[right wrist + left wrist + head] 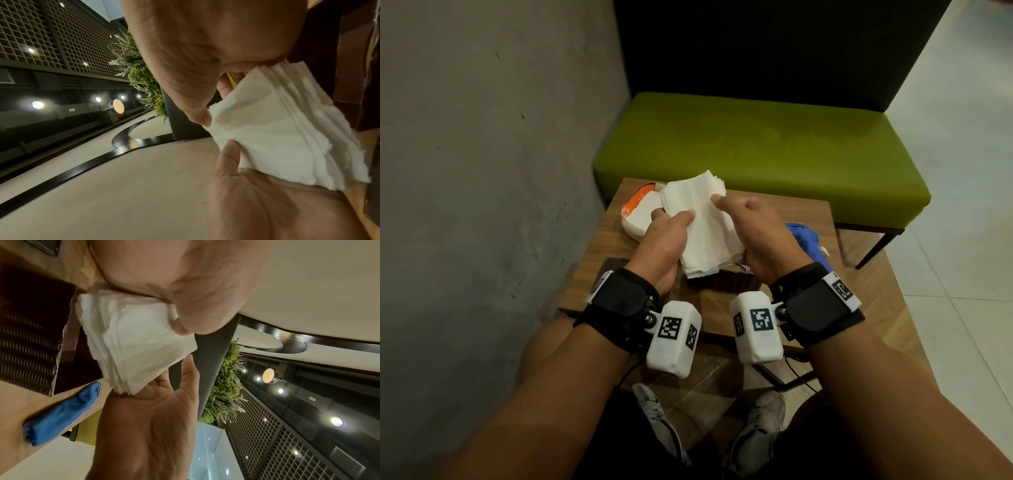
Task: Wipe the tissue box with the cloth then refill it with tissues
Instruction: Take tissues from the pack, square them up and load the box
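A thick stack of white tissues (702,222) is held in the air between both hands, over the dark brown tissue box (726,282). My left hand (674,219) grips the stack's left side, thumb on top. At the right side, my right hand (726,205) pinches it, thumb on the far edge. The left wrist view shows the tissue stack (139,345) under my left thumb, above the ribbed brown box (30,340). In the right wrist view the tissue stack (277,129) sits between both thumbs. The blue cloth (808,243) lies rolled on the table to the right.
An orange and white tissue pack (637,212) lies at the back left of the small wooden table (791,212). A dark flat piece (606,270) lies by my left wrist. A green bench (756,147) stands behind, a grey wall to the left.
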### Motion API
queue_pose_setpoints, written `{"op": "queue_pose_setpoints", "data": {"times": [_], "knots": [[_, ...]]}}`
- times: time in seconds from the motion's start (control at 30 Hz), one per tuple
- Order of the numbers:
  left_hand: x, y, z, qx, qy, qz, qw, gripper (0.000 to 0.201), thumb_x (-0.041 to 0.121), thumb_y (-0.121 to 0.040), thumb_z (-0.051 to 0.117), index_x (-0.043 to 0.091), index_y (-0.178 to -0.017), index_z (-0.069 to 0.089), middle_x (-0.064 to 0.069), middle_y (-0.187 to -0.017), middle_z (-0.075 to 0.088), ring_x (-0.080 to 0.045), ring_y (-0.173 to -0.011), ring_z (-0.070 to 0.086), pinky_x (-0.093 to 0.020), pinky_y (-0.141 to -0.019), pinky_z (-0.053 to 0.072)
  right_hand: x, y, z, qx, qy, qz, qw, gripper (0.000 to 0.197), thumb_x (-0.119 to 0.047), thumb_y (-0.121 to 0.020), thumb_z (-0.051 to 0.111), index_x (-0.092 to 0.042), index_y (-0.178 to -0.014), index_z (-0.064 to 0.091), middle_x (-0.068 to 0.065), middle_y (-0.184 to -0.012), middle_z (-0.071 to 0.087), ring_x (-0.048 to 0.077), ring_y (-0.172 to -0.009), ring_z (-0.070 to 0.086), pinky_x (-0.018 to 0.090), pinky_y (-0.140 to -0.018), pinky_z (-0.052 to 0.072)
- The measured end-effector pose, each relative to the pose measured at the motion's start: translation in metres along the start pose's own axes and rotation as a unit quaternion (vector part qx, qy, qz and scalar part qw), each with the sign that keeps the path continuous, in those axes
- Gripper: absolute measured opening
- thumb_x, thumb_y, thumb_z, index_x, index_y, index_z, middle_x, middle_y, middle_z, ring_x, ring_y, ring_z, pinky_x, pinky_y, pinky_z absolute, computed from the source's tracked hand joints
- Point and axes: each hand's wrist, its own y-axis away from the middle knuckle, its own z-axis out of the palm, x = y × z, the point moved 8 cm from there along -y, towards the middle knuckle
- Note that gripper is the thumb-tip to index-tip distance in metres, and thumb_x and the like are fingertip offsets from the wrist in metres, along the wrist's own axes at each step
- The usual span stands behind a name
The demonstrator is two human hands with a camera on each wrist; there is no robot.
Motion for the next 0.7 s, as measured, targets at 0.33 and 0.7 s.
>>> {"op": "queue_pose_setpoints", "data": {"times": [0.33, 0.7], "knots": [[-0.005, -0.003, 0.000, -0.034, 0.026, -0.016, 0.999, 0.045, 0.030, -0.108, 0.065, 0.007, -0.145, 0.056, -0.010, -0.129, 0.077, -0.029, -0.115, 0.077, -0.052, -0.105, 0.061, 0.002, -0.002, -0.008, 0.017, -0.023, 0.000, 1.000, 0.011, -0.010, -0.100, 0.065, -0.016, -0.097, 0.056, 0.013, -0.111, 0.074, 0.038, -0.113, 0.071, 0.062, -0.098, 0.059], [-0.010, -0.011, -0.004, -0.011, 0.025, -0.009, 1.000, 0.038, 0.012, -0.111, 0.056, 0.004, -0.147, 0.049, -0.015, -0.137, 0.068, -0.032, -0.120, 0.071, -0.054, -0.107, 0.059, 0.010, -0.010, -0.007, 0.007, -0.077, 0.008, 0.997, 0.030, -0.025, -0.102, 0.066, -0.007, -0.126, 0.061, 0.015, -0.120, 0.075, 0.030, -0.102, 0.076, 0.045, -0.080, 0.065]]}}
